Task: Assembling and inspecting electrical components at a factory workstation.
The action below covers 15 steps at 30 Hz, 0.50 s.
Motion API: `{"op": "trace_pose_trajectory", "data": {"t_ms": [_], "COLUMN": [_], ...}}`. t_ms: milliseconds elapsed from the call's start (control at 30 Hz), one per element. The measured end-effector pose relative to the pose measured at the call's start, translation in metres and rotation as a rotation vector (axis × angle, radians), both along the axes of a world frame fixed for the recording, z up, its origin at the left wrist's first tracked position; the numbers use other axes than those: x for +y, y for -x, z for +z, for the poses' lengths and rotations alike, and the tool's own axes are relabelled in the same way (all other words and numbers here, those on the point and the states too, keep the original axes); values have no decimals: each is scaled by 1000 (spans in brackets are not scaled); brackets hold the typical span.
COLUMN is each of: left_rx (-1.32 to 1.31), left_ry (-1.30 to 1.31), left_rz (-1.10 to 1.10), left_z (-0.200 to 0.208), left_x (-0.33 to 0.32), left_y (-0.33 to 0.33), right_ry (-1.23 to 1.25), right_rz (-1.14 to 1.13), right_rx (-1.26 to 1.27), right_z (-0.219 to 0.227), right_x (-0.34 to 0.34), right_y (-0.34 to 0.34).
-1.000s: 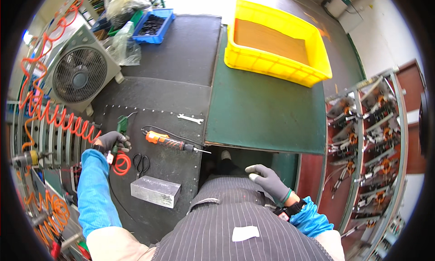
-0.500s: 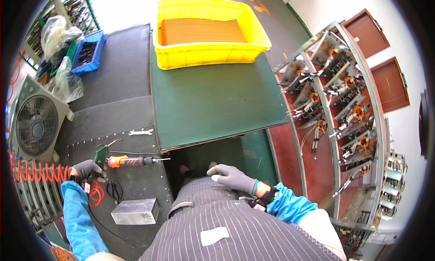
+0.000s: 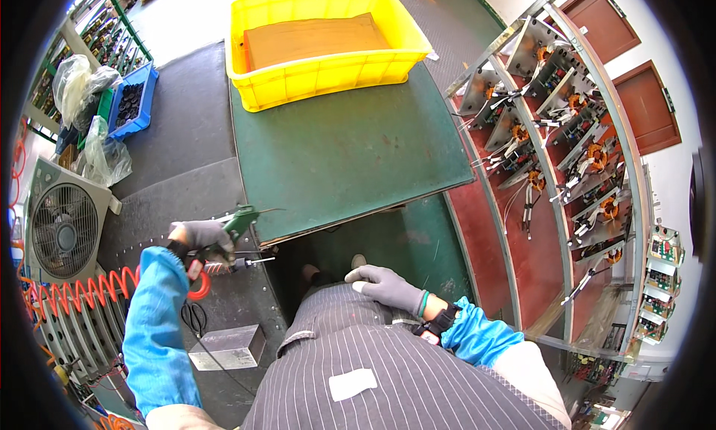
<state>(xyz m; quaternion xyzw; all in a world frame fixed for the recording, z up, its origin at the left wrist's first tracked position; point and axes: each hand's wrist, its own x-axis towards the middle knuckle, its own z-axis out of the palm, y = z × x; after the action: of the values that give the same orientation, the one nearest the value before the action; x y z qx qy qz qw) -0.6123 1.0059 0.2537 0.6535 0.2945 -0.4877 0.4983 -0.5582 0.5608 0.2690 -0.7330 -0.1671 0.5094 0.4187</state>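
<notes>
My gloved left hand [image 3: 203, 236] is closed round a green air blow gun [image 3: 240, 221], raised over the dark bench, its thin nozzle pointing right toward the green tabletop. A red air hose loops below that hand. Partly hidden under the hand lies an electric screwdriver [image 3: 221, 267], its bit facing right. Black-handled scissors [image 3: 194, 319] and a silver metal block [image 3: 228, 346] lie nearer to me. My gloved right hand [image 3: 384, 288] rests at my lap on the striped apron, fingers loosely stretched out, holding nothing.
A yellow bin [image 3: 328, 73] with a brown sheet inside stands on the green tabletop [image 3: 350, 158]. At left are a box fan [image 3: 66, 228], a coiled red hose [image 3: 89, 288] and a blue bin [image 3: 149, 105] of black parts. A rack [image 3: 514, 270] with wired assemblies stands right.
My left hand has moved up and to the right with the blow gun, now covering part of the screwdriver. My right hand stays at my lap.
</notes>
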Motion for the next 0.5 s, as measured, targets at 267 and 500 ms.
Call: {"op": "trace_pose_trajectory", "data": {"t_ms": [267, 500], "left_rx": [-79, -289], "left_ry": [180, 202], "left_rz": [-74, 482], "left_z": [-32, -88], "left_x": [-113, -126], "left_y": [-103, -127], "right_ry": [57, -118], "right_rz": [-106, -233], "right_rx": [114, -21], "right_z": [4, -30], "right_x": [-26, -26], "right_y": [-5, -29]}}
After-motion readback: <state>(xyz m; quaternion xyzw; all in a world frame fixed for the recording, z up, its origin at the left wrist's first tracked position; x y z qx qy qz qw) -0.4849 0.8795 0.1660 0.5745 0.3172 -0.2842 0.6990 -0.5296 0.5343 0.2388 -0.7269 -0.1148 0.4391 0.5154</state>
